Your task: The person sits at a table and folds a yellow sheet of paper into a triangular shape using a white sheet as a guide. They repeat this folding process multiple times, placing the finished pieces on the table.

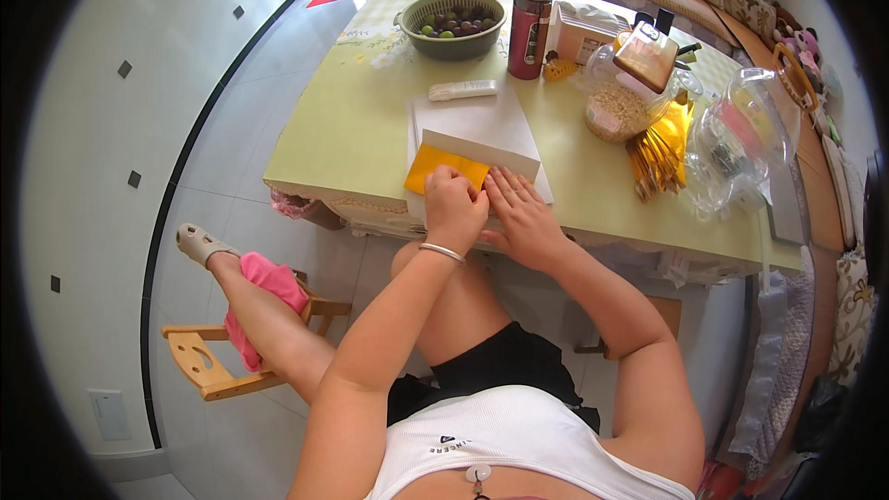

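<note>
A gold-yellow paper sheet (435,163) lies near the table's front edge, partly overlapped by a folded pale grey-white strip of paper (482,152). My left hand (454,208) is closed at the near edge of the gold paper, thumb and fingers pinched together on it; the fingertips are partly hidden. Close beside it, my right hand (526,222) lies flat, its fingers stretched out over the paper's right end. White sheets (486,116) are spread under both papers. On their far end rests a white tube (463,90).
Farther back stand a grey-green colander (451,48) of grapes, a dark red thermos (529,32) and a tissue box (585,32). To the right are a clear jar of flakes (614,111), a phone (646,57), gold packets (662,153) and a clear plastic bag (745,134). A wooden chair (208,366) stands left.
</note>
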### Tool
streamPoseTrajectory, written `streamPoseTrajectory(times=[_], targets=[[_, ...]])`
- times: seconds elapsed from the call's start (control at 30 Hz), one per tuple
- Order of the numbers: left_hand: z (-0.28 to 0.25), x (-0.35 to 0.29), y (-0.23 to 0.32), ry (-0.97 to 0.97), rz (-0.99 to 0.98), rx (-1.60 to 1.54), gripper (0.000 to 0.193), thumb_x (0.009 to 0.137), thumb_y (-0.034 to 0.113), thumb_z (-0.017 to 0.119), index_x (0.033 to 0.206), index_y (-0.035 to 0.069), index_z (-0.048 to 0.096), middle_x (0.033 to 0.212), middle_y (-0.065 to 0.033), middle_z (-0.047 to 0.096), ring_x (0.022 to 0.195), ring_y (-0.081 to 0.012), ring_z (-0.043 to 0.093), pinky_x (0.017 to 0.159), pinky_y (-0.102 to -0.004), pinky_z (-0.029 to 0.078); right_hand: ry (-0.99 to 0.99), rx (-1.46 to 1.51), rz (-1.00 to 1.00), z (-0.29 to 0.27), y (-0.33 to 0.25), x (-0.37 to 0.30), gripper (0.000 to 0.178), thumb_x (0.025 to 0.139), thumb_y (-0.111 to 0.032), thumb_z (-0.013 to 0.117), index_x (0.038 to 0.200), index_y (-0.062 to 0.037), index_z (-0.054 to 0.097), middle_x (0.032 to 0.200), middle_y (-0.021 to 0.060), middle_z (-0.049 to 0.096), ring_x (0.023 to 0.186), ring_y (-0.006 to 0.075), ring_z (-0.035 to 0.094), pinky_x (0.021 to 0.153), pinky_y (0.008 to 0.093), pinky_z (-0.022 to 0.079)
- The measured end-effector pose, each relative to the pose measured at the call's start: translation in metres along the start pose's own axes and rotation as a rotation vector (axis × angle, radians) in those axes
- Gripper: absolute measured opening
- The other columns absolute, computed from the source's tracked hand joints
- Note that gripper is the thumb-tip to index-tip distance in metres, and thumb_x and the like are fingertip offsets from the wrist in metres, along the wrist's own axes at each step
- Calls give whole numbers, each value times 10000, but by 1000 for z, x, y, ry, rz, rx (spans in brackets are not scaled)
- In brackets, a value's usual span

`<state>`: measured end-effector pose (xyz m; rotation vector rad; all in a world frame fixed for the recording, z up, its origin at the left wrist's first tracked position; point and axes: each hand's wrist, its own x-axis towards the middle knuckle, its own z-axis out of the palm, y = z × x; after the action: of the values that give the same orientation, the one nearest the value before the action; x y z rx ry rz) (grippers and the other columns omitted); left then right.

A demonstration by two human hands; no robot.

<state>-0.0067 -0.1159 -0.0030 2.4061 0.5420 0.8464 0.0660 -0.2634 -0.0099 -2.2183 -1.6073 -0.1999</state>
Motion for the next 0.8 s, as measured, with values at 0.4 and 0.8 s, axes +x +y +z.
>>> streamPoseTrajectory(times=[0.4,0.8], targets=[[-71,10,-46,-174,455,176,215,690,28,637,900,67,661,1014,-91,632,1051,-309,570,942,-449,422,-156,-8,-95,-21,-4,3,838,772,-498,775,1501,-257,441,1569,317,253,1477,452,234,1192,546,211],[-74,14,-53,-210,733,145,135,750,58,673,885,59,678,906,-74,660,922,-280,627,909,-416,472,-33,292,-210,-36,54,23,310,804,-161,778,1101,-83,738,1405,215,551,1350,402,470,1117,460,395]])
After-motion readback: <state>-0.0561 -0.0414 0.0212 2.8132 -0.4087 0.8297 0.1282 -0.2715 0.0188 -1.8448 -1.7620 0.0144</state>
